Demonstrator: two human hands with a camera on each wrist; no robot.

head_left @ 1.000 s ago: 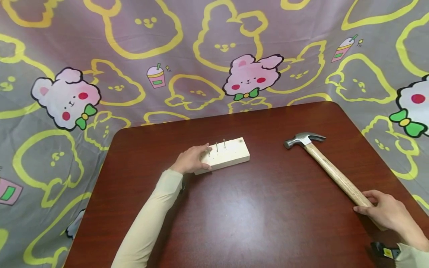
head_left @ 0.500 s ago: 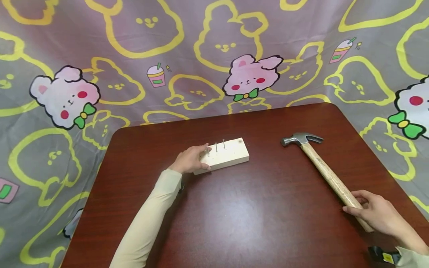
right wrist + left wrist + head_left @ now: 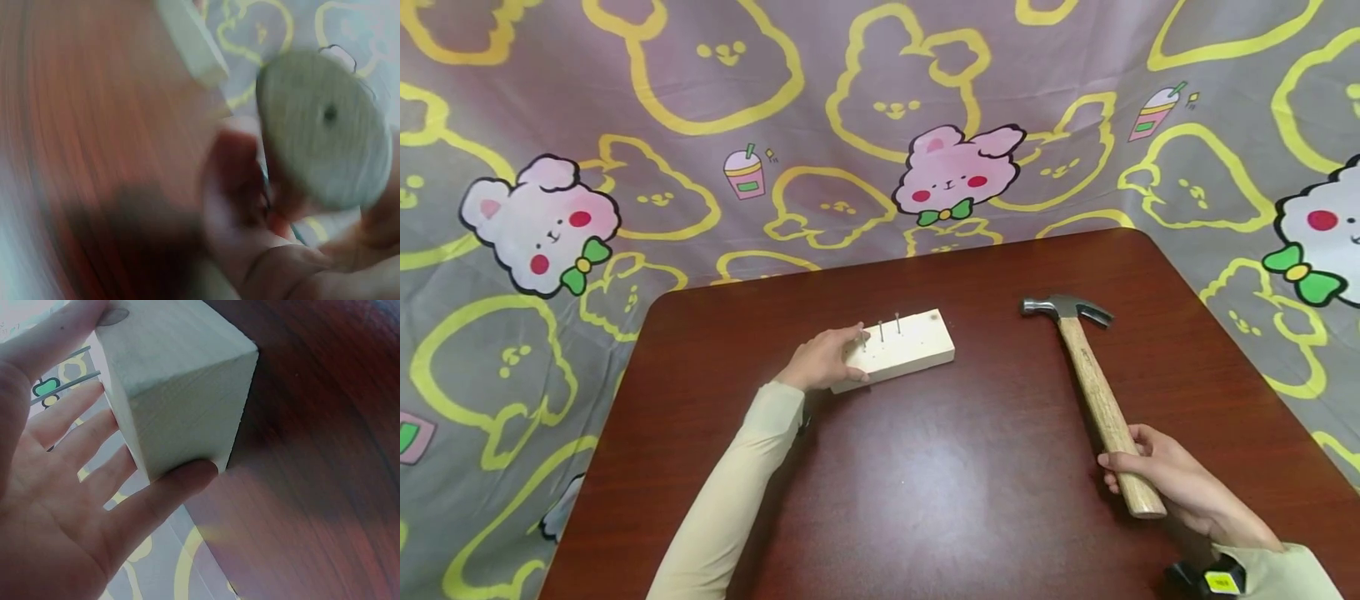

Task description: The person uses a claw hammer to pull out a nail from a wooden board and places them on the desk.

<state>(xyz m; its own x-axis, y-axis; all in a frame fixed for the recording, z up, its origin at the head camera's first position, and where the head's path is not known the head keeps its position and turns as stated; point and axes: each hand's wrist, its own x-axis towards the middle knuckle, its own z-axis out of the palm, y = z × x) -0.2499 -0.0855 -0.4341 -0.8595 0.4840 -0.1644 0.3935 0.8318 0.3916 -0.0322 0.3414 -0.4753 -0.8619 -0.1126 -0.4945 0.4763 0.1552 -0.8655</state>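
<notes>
A pale wooden block [image 3: 921, 343] lies on the table with several thin nails [image 3: 882, 331] standing upright in its top. My left hand [image 3: 818, 358] holds the block's left end, thumb along the near side and fingers toward the far side. The left wrist view shows the block's end face [image 3: 187, 419] between the digits. To the right, my right hand [image 3: 1172, 475] grips a claw hammer [image 3: 1093, 375] low on its wooden handle. Its steel head [image 3: 1063, 308] points away from me, striking face to the left. In the blurred right wrist view the handle's butt [image 3: 325, 131] fills the foreground.
The dark red-brown table [image 3: 970, 467] has rounded far corners. A patterned cloth [image 3: 820, 100] with cartoon rabbits hangs behind it and at both sides. A black device with a yellow label [image 3: 1221, 581] is worn at the right wrist.
My right hand has moved left with the hammer, taking a fuller grip on the handle, which now stands more upright in view. The left hand and the block have stayed in place.
</notes>
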